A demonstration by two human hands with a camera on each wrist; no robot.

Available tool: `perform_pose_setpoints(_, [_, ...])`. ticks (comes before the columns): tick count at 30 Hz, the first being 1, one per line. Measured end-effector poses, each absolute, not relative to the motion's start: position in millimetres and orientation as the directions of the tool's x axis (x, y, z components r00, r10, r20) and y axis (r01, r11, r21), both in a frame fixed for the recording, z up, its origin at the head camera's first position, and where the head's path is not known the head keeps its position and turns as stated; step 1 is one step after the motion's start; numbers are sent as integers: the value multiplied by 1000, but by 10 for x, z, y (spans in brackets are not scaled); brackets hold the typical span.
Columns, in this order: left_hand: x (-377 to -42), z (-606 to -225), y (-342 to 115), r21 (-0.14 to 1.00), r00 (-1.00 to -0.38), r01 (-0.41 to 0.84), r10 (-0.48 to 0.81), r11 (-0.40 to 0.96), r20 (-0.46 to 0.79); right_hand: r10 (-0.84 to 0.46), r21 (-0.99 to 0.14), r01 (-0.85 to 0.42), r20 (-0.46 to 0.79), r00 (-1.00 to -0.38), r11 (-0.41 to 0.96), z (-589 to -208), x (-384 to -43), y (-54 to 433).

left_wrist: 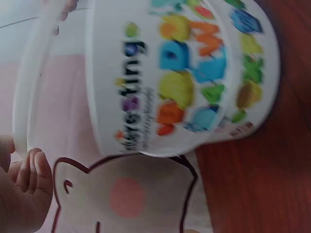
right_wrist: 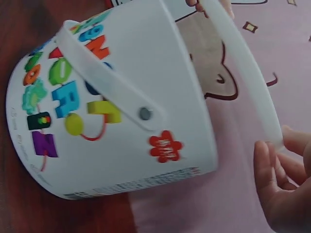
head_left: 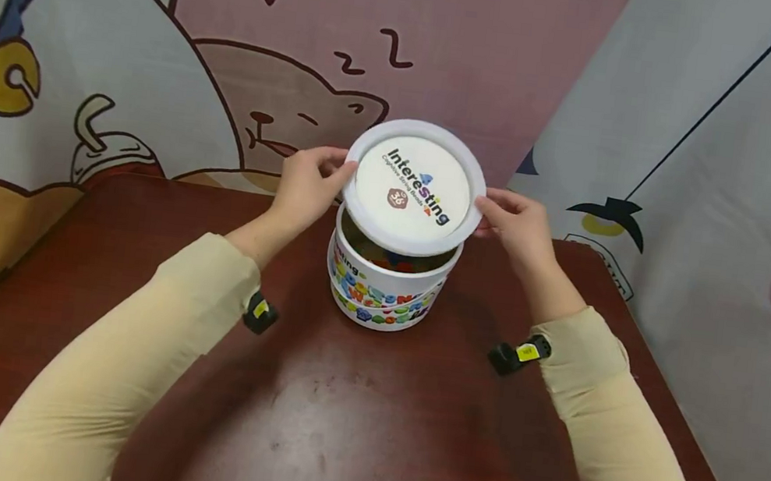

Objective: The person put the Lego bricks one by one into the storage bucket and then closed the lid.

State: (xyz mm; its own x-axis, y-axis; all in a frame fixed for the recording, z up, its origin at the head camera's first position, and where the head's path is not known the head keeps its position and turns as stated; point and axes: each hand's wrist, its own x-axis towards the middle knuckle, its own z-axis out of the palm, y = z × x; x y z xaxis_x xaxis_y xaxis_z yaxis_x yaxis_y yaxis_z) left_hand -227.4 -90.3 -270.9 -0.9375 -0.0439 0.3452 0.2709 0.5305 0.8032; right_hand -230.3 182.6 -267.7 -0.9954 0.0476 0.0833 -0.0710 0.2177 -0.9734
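Note:
A round white lid (head_left: 414, 189) printed "Interesting" is held above a white bucket (head_left: 387, 288) with colourful letter and shape prints. My left hand (head_left: 310, 185) pinches the lid's left edge between thumb and fingers, and my right hand (head_left: 517, 223) pinches the right edge. In the left wrist view a gap shows between the lid (left_wrist: 34, 87) and the bucket's rim. Colourful pieces lie inside the bucket, mostly hidden under the lid. The bucket stands upright on the table, its white handle (right_wrist: 104, 75) folded down against its side.
The dark red-brown table (head_left: 366, 427) extends around the bucket. Behind it hangs a cloth (head_left: 489, 55) with cartoon animals. Each wrist carries a small black camera, one on the left (head_left: 259, 312) and one on the right (head_left: 518, 355).

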Motion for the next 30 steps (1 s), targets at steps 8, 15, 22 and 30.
perform_pose_setpoints(8, [-2258, -2956, -924, 784, -969, 185, -24, 593, 247, -23, -957, 114, -125, -992, 268, -2850, -2390, 1834])
perform_pose_setpoints(15, [-2244, -3063, -916, 796, -983, 143, -11, 588, 184, -16, -934, 154, -168, -986, 323, -2899, -2405, 1832])
perform_pose_setpoints(22, [-2247, -3135, -923, 791, -983, 148, -1, 594, 185, -34, -920, 199, -223, -974, 337, -2947, -2420, 1840])
perform_pose_setpoints(30, [-2222, -3173, -951, 791, -984, 138, -9, 597, 178, -49, -917, 210, -240, -970, 338, -2996, -2417, 1838])
